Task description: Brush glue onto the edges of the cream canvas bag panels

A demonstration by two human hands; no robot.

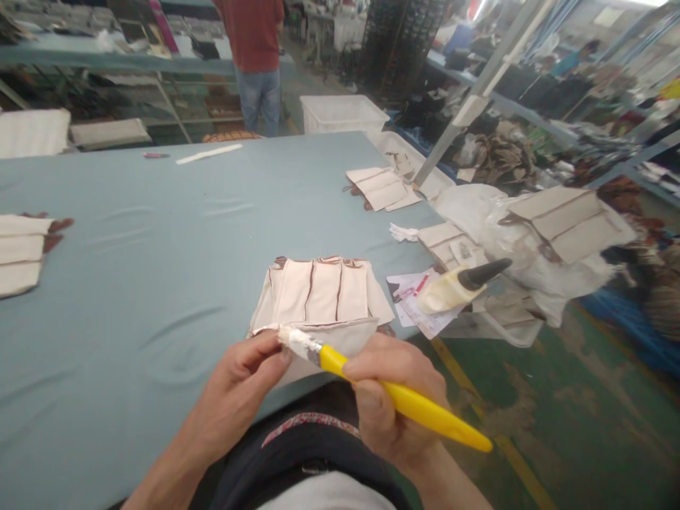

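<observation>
A cream fabric piece [324, 292] with dark brown seams lies at the table's near edge, in front of my body. My left hand [241, 386] pinches its near left edge between thumb and fingers. In my right hand [393, 389] is a paintbrush [425, 409] with a yellow handle, held slanting across the piece. White paste coats the brush's bristles [297, 341], which rest against the near edge close to my left fingertips. Brown bits show along the far edge of the piece. The underside of the near flap is partly hidden by my right hand.
A cream bottle [451, 290] with a black nozzle lies on papers [422, 312] at right. More cream pieces [380, 188] lie at the far right and left [24, 251]. A slanted metal post [467, 113] and a white bin [344, 113] stand beyond; a person [255, 64] stands behind the table.
</observation>
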